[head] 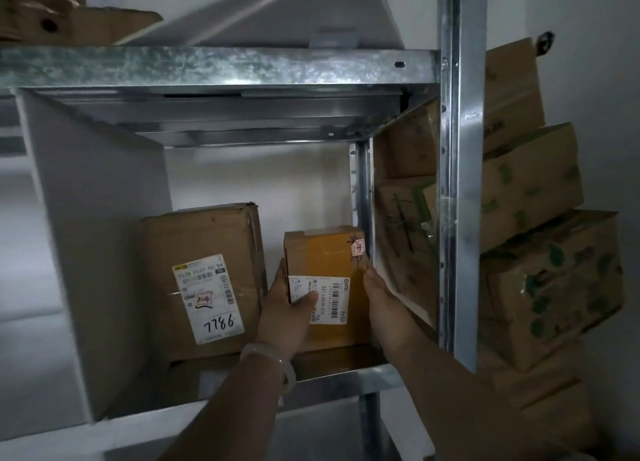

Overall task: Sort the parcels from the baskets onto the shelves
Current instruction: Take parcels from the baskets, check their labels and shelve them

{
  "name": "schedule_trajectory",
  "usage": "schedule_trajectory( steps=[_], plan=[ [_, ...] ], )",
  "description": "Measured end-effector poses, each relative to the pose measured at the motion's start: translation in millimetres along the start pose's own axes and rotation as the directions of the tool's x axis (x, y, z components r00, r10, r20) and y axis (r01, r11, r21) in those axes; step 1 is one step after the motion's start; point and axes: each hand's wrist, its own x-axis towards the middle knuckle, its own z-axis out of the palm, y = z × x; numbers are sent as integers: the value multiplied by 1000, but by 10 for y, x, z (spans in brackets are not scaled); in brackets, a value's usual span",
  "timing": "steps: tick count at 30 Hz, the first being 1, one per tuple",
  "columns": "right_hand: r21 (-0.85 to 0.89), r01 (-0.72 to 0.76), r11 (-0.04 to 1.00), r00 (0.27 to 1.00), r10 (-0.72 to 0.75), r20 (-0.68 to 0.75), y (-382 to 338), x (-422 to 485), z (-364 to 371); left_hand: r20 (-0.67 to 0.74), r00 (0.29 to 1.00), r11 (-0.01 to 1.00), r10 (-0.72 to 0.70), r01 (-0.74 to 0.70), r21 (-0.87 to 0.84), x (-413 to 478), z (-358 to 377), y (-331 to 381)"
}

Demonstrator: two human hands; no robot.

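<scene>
On shelf: big parcel, small parcel

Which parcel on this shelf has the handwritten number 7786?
The larger brown parcel on the left; the smaller yellowish parcel beside it bears no such number.

shelf frame galvanized metal, spangled, dull sheen; small parcel cardboard under smooth shiny tape, its label matt paper; larger box matt creased cardboard; divider board white, smooth, matt; side cartons worn matt cardboard; bracelet pale, smooth, glossy
</scene>
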Motion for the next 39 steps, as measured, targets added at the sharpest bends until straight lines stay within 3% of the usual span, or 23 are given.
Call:
schedule_trajectory(
  steps=[4,15,20,25,32,35,39],
  plan=[
    [-38,-43,998,996,46,82,26,141,41,-55,998,996,-28,32,78,81,42,-23],
    [-98,-17,995,996,25,80,70,394,90,-114,992,994,-55,66,89,193,129,-110],
    [-94,132,987,990,-126,65,57,580,122,-115,991,995,-72,79,53,134,143,-100],
    [-68,257,964,955,-242,170,186,357,-13,-101,994,999,-34,37,31,-7,109,-95],
    [-75,361,930,928,-350,130,301,6,120,-74,997,989,29,-17,149,-308,-89,-175],
    [-172,447,878,894,-444,61,334,-157,224,-43,995,980,93,-84,182,-491,-259,-140],
    [-318,344,883,925,-377,-47,351,-223,346,37,994,982,102,-106,154,-725,-468,-132]
  ],
)
